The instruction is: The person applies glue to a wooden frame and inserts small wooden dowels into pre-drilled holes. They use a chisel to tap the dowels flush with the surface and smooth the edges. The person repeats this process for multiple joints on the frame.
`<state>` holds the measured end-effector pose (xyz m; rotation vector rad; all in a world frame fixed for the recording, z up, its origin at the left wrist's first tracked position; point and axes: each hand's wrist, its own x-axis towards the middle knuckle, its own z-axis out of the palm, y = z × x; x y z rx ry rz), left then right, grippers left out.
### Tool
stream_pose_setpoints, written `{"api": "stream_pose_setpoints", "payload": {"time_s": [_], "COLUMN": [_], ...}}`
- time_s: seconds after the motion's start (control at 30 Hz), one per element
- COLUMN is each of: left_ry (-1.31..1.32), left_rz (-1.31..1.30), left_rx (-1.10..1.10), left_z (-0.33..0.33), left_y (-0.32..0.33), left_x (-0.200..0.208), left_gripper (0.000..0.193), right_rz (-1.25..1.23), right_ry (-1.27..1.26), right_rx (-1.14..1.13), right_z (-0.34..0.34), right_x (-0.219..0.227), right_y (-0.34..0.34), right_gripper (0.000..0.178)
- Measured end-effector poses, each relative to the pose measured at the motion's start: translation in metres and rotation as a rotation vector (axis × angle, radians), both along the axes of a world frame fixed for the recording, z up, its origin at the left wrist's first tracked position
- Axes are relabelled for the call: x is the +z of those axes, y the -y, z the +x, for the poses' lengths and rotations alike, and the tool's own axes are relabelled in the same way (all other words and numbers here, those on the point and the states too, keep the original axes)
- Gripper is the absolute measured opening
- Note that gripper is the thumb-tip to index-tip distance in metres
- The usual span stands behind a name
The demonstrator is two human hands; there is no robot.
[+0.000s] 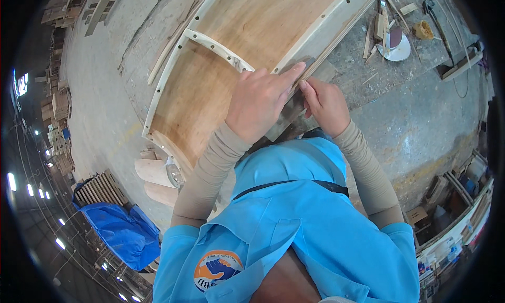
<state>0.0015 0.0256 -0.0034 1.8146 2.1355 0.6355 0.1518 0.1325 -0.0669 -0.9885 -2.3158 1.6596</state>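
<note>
A curved wooden panel (195, 97) with a pale raised frame (158, 90) lies in front of me, dark holes dotted along the frame. My left hand (261, 99) is closed over the frame's near right corner. Its index finger stretches along a thin grey piece (310, 62) pressed against the rail; the other fingers are mostly hidden. Close by on the right, my right hand (326, 104) pinches the end of the long side rail (341, 34) between thumb and curled fingers. The undersides of both hands' grips are hidden.
Right of the panel, the worktable (363, 82) bears wood scraps (379, 27), a white disc (398, 49), a yellowish roll (422, 30) and a dark bar-like tool (438, 27). Curved wood pieces (155, 171) lie lower left. A blue tarp (118, 232) covers something farther left.
</note>
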Motion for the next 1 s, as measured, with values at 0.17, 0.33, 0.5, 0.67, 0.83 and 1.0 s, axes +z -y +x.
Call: {"api": "stream_pose_setpoints", "payload": {"time_s": [0.17,0.33,0.5,0.67,0.83,1.0], "left_ry": [0.050,0.037,0.047,0.045,0.017,0.023], "left_rz": [-0.002,0.010,-0.028,-0.017,-0.044,-0.084], "left_rx": [-0.012,-0.025,-0.031,-0.037,-0.041,-0.042], "left_z": [-0.006,-0.005,-0.005,-0.005,-0.004,-0.005], "left_y": [0.007,0.013,0.021,0.030,0.034,0.041], "left_x": [-0.002,-0.001,0.002,0.002,0.005,0.008], "left_gripper": [0.053,0.053,0.054,0.056,0.056,0.056], "right_rz": [-0.002,-0.025,-0.023,-0.014,-0.022,-0.014], "right_ry": [-0.007,0.018,0.035,0.039,0.026,0.018], "right_rx": [0.011,0.007,0.007,0.008,-0.002,0.002], "right_z": [0.000,-0.001,0.000,-0.001,0.000,0.001], "right_x": [0.004,0.009,0.007,0.008,0.008,0.004], "right_y": [-0.001,-0.001,0.000,0.000,0.001,0.000], "right_gripper": [0.040,0.040,0.040,0.040,0.040,0.040]}}
